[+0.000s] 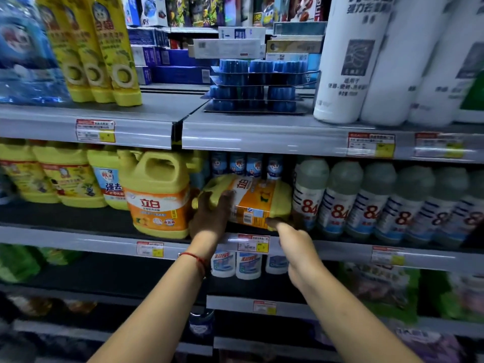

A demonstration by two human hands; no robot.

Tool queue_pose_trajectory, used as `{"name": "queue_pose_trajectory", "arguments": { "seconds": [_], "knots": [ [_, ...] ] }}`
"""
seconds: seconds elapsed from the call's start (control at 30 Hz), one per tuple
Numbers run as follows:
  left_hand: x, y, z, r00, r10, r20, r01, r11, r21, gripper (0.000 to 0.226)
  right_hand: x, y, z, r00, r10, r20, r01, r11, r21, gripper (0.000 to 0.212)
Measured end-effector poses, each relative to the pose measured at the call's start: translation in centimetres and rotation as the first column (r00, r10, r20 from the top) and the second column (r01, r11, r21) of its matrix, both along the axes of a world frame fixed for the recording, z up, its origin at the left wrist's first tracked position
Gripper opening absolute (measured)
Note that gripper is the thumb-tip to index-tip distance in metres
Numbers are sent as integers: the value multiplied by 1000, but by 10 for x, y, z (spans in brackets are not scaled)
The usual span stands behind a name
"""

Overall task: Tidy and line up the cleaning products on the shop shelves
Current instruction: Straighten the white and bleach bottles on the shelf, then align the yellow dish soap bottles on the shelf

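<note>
On the middle shelf point(78, 241), an upright yellow detergent jug point(157, 195) stands left of a second yellow jug point(251, 199) lying on its side, cap end leftward. The left hand point(209, 213) grasps that toppled jug near its handle end. The right hand point(293, 237) reaches under its base; whether those fingers hold or merely prop it, I cannot tell. Right of it stand the 84 disinfectant bottles point(340, 197). The jug looks full, so probably heavy, with stiff, smooth plastic; the moulded handle and the base seem the surest holds.

- Light comes from above; the top shelf point(157, 119) is bright.
- Lower shelves sit dark in shadow.
- The left hand point(209, 218) looks dark there.
- Edges are blurry and bent.
- White glare streaks the shelf rails point(262, 138).
</note>
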State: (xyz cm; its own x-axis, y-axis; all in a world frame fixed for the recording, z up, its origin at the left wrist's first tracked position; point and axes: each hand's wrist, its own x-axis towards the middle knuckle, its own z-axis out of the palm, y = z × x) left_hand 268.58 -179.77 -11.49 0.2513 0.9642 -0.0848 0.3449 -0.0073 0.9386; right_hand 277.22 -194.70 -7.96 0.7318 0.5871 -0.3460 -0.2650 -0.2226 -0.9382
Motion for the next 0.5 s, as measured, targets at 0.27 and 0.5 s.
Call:
{"name": "queue_pose_trajectory", "arguments": {
  "seconds": [0.27,0.5],
  "knots": [
    [-10,-5,7,980,44,196,-53,998,40,93,-17,-7,4,996,-72,45,69,997,46,24],
    [-34,-28,10,930,-27,365,69,992,-102,70,-24,-18,-6,984,-163,72,148,972,180,26]
  ]
}}
